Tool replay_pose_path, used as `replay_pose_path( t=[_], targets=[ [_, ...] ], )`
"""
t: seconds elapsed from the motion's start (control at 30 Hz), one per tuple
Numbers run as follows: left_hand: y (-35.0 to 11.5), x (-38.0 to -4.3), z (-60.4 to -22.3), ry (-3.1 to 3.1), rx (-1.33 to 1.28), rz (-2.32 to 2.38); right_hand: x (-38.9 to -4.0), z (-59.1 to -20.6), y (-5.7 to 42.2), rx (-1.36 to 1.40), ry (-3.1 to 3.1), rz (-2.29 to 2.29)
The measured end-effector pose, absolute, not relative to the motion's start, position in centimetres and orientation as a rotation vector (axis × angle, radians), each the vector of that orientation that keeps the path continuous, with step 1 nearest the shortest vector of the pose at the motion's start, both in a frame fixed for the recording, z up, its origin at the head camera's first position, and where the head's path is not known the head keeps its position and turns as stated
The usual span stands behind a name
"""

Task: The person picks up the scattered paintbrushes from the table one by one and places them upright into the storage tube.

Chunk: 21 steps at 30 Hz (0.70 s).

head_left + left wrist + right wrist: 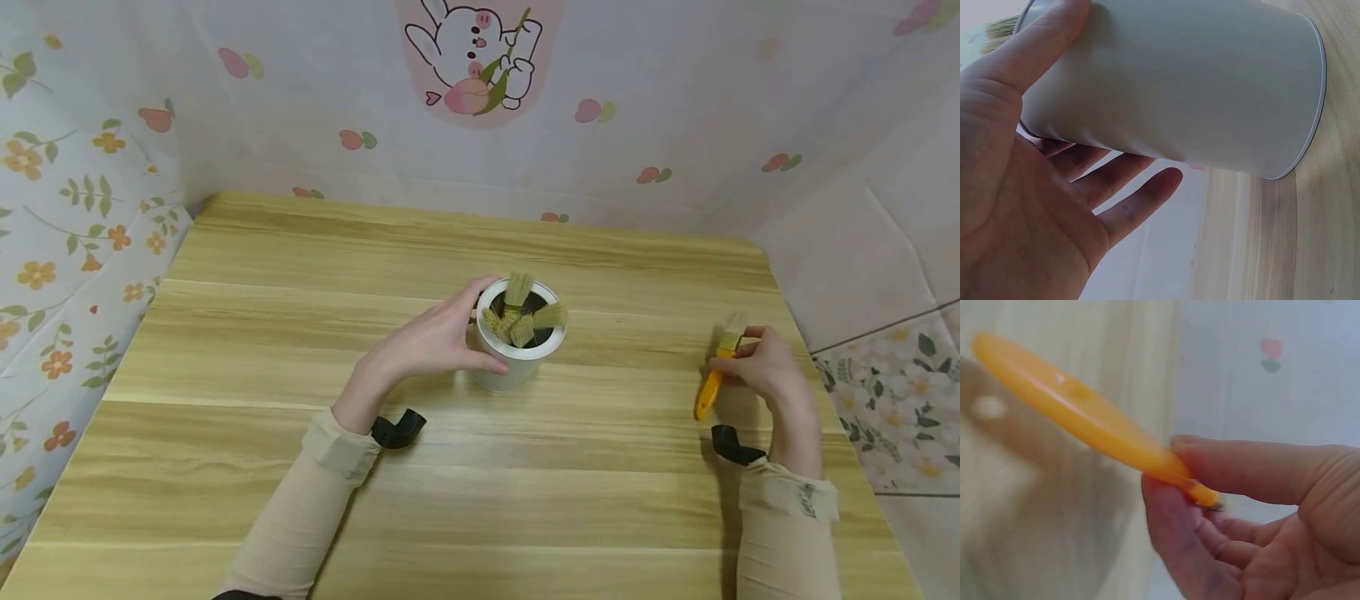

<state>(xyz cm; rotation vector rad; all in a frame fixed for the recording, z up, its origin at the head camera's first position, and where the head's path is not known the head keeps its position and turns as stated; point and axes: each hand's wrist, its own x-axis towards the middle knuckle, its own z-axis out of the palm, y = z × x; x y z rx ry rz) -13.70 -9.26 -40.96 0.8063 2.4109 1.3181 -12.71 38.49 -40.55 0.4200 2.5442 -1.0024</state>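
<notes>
My left hand (442, 333) holds a white can (510, 373), thumb on the near side and fingers round the far side. Bristle heads of several paintbrushes (519, 290) stick up out of the can's dark mouth; their handles are hidden inside. In the left wrist view the can's smooth wall (1179, 81) lies against the thumb and fingers. Far to the right, my right hand (765, 367) pinches a paintbrush (708, 393) with a yellow-orange handle between thumb and index finger. Its pale bristles point away from me, and the handle (1085, 412) fills the right wrist view.
Both hands are over a wood-grain table (300, 275). A white curtain (285, 83) with a rabbit print hangs along the back edge. Flower-patterned cloth (90, 275) borders the left side, and pale sheets border the right. Black wrist mounts (399, 429) sit on both wrists.
</notes>
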Motion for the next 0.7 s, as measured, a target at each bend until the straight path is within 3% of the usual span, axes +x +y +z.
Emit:
replay_pose_path(
  t=[0.17, 0.43, 0.7],
  targets=[
    [-9.3, -13.7, -41.0, 2.422, 0.813, 1.312, -12.0, -39.2, 36.4, 0.328, 2.709, -1.174],
    [-9.3, -13.7, -41.0, 2.429, 0.815, 1.313, -11.2, -35.4, 31.1, 0.037, 2.546, -1.971],
    [-9.4, -13.7, -41.0, 2.413, 0.805, 1.313, -10.9, -32.9, 24.6, -0.218, 2.531, -2.279]
  ],
)
